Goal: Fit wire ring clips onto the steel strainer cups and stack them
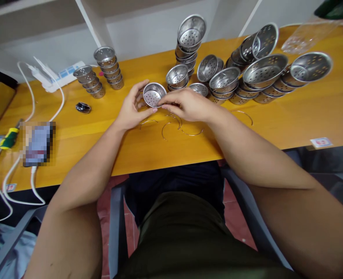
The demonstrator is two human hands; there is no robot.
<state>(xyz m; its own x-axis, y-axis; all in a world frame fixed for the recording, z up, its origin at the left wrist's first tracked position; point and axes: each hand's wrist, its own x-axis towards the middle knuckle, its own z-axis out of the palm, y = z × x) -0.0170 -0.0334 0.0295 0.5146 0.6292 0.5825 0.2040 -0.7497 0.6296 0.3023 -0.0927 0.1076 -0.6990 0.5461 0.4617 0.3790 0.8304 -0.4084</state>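
Observation:
A small perforated metal cup (154,95), like a strainer basket, is tilted with its open top toward me. My left hand (132,106) is curled round its left side, thumb along the bottom. Fingers of my right hand (186,104) pinch at the cup's lower right rim; whether they also hold a thin wire there I cannot make out. Several thin curved wires (192,134) lie on the table just below the hands. Right behind my right hand stands a short stack of similar perforated cups (177,76).
More perforated cup stacks stand at the back and right, some leaning (311,68), and two at the left (109,68). On the left lie a power strip (69,71), a small black object (83,107), a phone (39,145) with white cables and a yellow-green screwdriver handle (9,138).

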